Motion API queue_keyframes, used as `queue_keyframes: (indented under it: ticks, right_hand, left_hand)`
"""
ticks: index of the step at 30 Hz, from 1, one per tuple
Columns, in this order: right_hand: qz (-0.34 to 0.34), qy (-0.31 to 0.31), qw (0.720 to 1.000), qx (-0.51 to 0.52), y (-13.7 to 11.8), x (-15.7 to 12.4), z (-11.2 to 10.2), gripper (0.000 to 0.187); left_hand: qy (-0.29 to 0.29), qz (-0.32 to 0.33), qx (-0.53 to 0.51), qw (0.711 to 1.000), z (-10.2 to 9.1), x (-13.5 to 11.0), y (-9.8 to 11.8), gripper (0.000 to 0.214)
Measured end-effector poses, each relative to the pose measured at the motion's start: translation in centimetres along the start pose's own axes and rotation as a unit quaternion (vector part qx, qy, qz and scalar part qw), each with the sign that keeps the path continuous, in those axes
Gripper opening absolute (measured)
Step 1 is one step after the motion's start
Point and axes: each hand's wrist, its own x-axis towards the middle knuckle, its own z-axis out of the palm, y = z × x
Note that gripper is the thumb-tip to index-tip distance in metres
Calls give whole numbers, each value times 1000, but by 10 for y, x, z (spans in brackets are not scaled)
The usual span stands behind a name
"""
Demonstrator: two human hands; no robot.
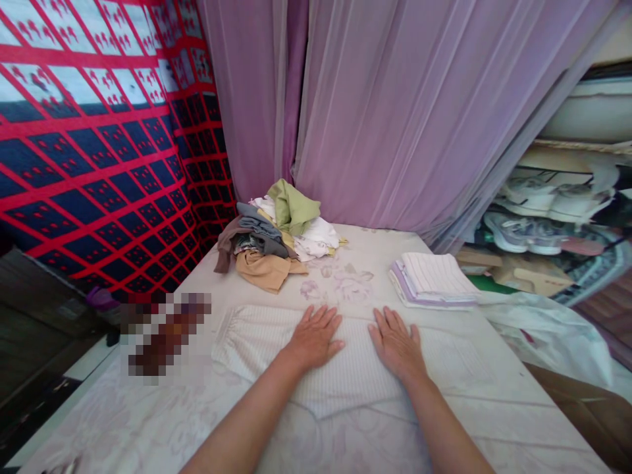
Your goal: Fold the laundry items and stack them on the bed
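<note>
A white ribbed garment (pixel 257 339) lies spread flat on the bed in front of me. My left hand (pixel 315 336) rests palm down on its middle, fingers stretched out. My right hand (pixel 395 342) lies flat beside it on the same garment, fingers together and extended. Neither hand holds anything. Beyond my hands, a heap of unfolded clothes (pixel 276 237) in green, grey, tan and white sits near the curtain. A neat stack of folded white and lilac cloth (pixel 432 280) lies at the right.
The bed sheet (pixel 148 421) is pale with a faint flower print. A purple curtain (pixel 395 112) hangs behind. A red and blue patterned cloth (pixel 93 145) covers the left wall. Shoes on shelves (pixel 553 217) and a white plastic bag (pixel 553 336) are at the right.
</note>
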Motion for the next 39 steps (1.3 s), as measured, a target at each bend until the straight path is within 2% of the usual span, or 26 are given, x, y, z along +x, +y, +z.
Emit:
queue_keyframes:
  ticks: [6, 10, 15, 18, 20, 23, 26, 28, 30, 36, 39]
  right_hand:
    - [-1, -2, 1000, -4, -1, 1, 1, 56]
    - [-2, -3, 1000, -2, 1, 1, 2, 56]
    - [9, -15, 1000, -3, -1, 1, -7, 55]
    - [15, 6, 1000, 3, -26, -7, -22, 55]
    - [-33, 22, 999, 33, -54, -16, -31, 54]
    - [-151, -34, 984, 92, -91, -31, -33, 54]
    - [-164, -59, 978, 116, -100, -39, -25, 57]
    - [-147, -53, 981, 119, -87, -40, -19, 58]
    - [-113, -49, 986, 113, -64, -40, -16, 58]
    - [60, -28, 995, 72, 18, -41, -11, 57]
    - [60, 23, 995, 77, 45, -46, -3, 54]
  left_hand:
    - [15, -87, 62, 994, -22, -69, -65, 60]
    - [19, -134, 63, 989, -28, -92, -92, 60]
    - [34, -164, 67, 984, -27, -89, -91, 60]
    - [37, -162, 63, 984, -27, -87, -88, 61]
    - [40, -159, 64, 984, -28, -87, -88, 60]
    - [46, -158, 73, 984, -28, -88, -91, 59]
    - [71, -149, 81, 983, -27, -87, -94, 59]
    - [89, -139, 88, 982, -26, -87, -96, 59]
    - [94, -134, 96, 982, -26, -86, -97, 60]
    - [74, -139, 108, 982, -24, -84, -99, 59]
    - [69, -138, 104, 983, -23, -82, -101, 58]
